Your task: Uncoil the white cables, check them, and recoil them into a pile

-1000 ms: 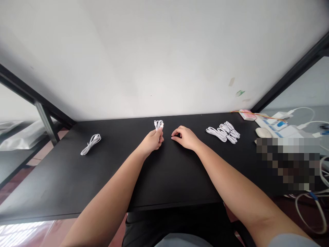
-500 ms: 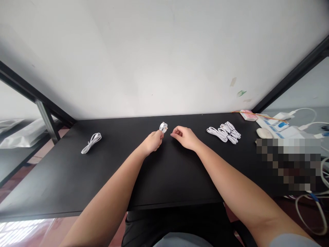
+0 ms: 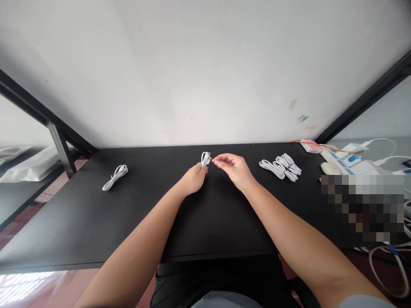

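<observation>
A coiled white USB cable (image 3: 205,158) stands up out of my left hand (image 3: 195,177), whose thumb and fingers are closed round its lower part. Its loops and a plug end show above the fingers. Just to the right, my right hand (image 3: 234,169) is in a pinch, the fingertips right beside the plug end. Whatever lies between those fingertips is too small to make out. On the black table (image 3: 135,222), one more coiled white cable (image 3: 115,177) lies at the left. A group of bundled white cables (image 3: 282,167) lies to the right of my right hand.
A white power strip (image 3: 338,158) with plugged-in chargers, a white mouse (image 3: 330,168) and a pink-and-white box (image 3: 311,146) sit at the right end. A blurred-out patch covers things there. A pale wall (image 3: 192,77) rises behind the table, with black frame bars at both sides.
My right hand has come closer to the cable, its fingertips now beside the plug end. The cable in my left hand has turned slightly and shows more of its loops.
</observation>
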Available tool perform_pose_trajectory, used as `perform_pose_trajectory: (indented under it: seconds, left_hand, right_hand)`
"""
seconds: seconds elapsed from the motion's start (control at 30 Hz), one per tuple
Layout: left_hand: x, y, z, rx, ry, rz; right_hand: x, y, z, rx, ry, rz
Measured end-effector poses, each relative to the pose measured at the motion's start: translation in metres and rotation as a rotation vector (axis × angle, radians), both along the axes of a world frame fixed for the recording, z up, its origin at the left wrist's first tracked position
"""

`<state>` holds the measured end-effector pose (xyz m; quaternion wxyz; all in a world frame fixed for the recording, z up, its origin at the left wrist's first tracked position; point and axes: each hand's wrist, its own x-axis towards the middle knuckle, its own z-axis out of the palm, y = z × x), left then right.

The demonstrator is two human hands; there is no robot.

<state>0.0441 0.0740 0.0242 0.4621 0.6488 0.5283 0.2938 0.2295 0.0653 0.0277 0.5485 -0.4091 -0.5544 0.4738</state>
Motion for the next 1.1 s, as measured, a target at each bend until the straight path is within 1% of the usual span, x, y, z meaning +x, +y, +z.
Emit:
perform_pose_trajectory:
  seconds: [0.07, 0.17, 0.33, 0.43, 0.53, 0.6, 0.7, 0.93, 1.0, 1.1]
  left_hand:
    - [-0.001, -0.002, 0.001, 0.059, 0.064, -0.046]
    - [-0.001, -0.006, 0.005, 0.066, 0.092, -0.096]
    - [0.002, -0.011, 0.012, 0.042, 0.077, -0.127]
    - [0.004, -0.012, 0.013, 0.047, 0.078, -0.117]
    - [0.005, -0.013, 0.013, 0.062, 0.082, -0.112]
    - [0.005, -0.013, 0.012, 0.074, 0.076, -0.13]
    - [0.004, -0.012, 0.011, 0.099, 0.071, -0.165]
    - [0.002, -0.009, 0.007, 0.144, 0.117, -0.175]
    - [0.003, -0.01, 0.006, 0.123, 0.121, -0.198]
    - [0.005, -0.011, 0.006, 0.123, 0.127, -0.225]
  right_hand:
    - [-0.002, -0.001, -0.001, 0.01, -0.072, -0.015]
    - [-0.004, -0.003, -0.001, 0.022, -0.15, -0.042]
    - [-0.008, -0.006, 0.0, -0.022, -0.069, 0.003]
    - [-0.01, -0.008, 0.002, -0.019, -0.113, 0.008]
    - [-0.011, -0.011, 0.004, 0.033, -0.177, 0.001]
    - [-0.011, -0.012, 0.005, 0.053, -0.182, -0.014]
    - [-0.009, -0.011, 0.005, 0.049, -0.183, -0.046]
    - [-0.006, -0.008, 0.002, 0.008, -0.138, -0.102]
    - [-0.007, -0.009, 0.002, 0.022, -0.18, -0.135]
    - [-0.009, -0.012, 0.004, 0.096, -0.29, -0.186]
